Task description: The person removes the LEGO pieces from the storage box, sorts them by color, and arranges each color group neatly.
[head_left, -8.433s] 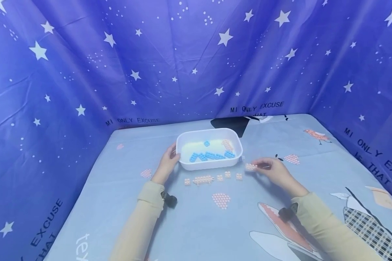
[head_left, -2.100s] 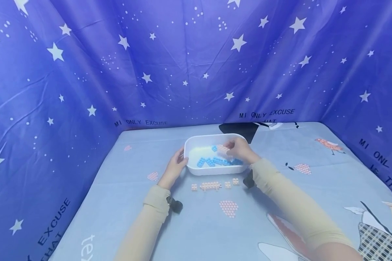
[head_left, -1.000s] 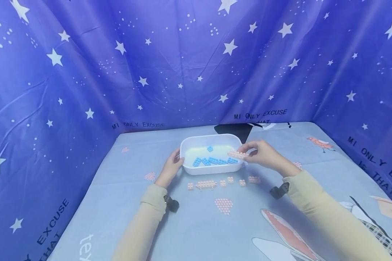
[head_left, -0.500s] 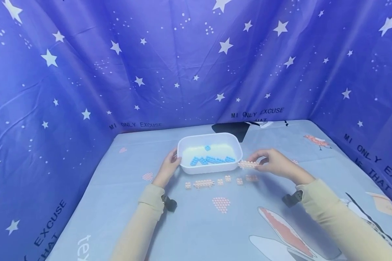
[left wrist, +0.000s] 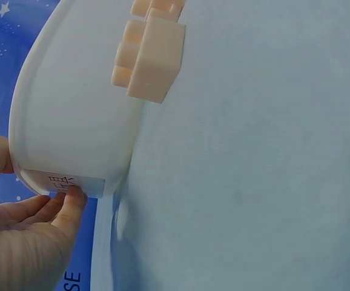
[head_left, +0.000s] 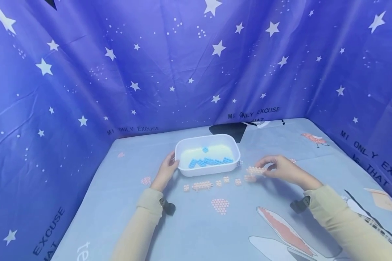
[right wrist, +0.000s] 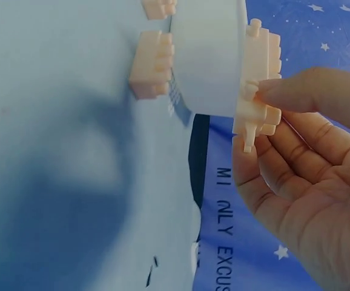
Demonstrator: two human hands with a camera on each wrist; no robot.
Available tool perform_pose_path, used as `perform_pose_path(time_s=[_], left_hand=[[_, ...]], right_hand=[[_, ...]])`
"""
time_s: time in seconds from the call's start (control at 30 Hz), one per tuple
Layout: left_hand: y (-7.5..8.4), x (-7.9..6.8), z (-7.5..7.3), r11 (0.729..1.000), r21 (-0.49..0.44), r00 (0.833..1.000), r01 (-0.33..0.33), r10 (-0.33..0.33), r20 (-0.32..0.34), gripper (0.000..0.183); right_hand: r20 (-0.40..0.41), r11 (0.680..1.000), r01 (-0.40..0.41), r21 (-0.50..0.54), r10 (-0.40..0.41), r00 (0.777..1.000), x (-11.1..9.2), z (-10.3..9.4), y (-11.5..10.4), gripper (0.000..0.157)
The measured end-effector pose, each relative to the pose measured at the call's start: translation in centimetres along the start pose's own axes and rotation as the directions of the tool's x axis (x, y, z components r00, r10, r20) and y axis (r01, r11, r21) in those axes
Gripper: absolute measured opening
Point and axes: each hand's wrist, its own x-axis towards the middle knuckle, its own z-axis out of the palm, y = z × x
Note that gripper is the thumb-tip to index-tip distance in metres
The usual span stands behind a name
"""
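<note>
My left hand (head_left: pixel 166 172) grips the left end of a white plastic tub (head_left: pixel 212 172); in the left wrist view the thumb presses a label (left wrist: pixel 72 185) on its wall. Right of the tub, my right hand (head_left: pixel 284 170) pinches a long peach building block (right wrist: pixel 257 63) with side pegs between thumb and fingers, above the table. Just below it lies a shorter peach block (head_left: pixel 249 178), partly covered in the head view. Several blue building blocks (head_left: pixel 209 161) lie inside the tub.
Along the tub's front runs a row of peach blocks: a small one (head_left: pixel 186 187), a long pegged one (head_left: pixel 202 186) and several more small ones (head_left: pixel 238 182). A printed light-blue cloth (head_left: pixel 189 228) covers the table. Blue star-patterned curtains (head_left: pixel 169 65) surround it.
My right hand has lifted the long peach block out of the tub and carried it right and toward me. The shorter block it held earliest now lies on the table. My left hand stays at the tub.
</note>
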Motion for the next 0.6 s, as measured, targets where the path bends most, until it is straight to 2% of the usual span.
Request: perform_pose_path(time_s=[0.23, 0.47, 0.6], left_hand=[[-0.2, 0.0, 0.0, 1.0, -0.017, 1.0, -0.016, 0.016, -0.006, 0.058], [0.1, -0.2, 0.1, 1.0, -0.002, 1.0, -0.017, 0.017, -0.004, 0.058], [0.1, -0.2, 0.2, 1.0, -0.002, 1.0, -0.015, 0.015, 0.0, 0.058]], right_hand=[[0.015, 1.0, -0.023, 0.014, 0.023, 1.0, -0.7, 0.0, 1.3, 0.027], [0.036, 0.992, -0.096, 0.076, 0.094, 0.995, -1.4, -0.3, 3.2, 0.03], [0.04, 0.991, -0.107, 0.076, 0.104, 0.994, -1.7, -0.3, 4.1, 0.032]])
